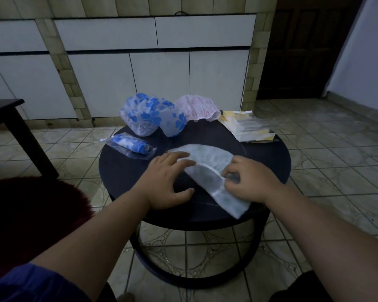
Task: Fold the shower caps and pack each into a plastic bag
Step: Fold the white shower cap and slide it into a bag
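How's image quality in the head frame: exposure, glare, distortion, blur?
Head view: dim and underexposed with a bluish cast; the dark round table loses surface detail. No strong glare; the empty plastic bags show only faint sheen. Wide-angle bending bows the cabinet lines. Left hand and right hand on the pale cap look reasonably sharp.

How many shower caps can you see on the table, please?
4: pale cap under both hands, blue-flowered cap and pink cap at the back, bagged cap on the left. More may be hidden.
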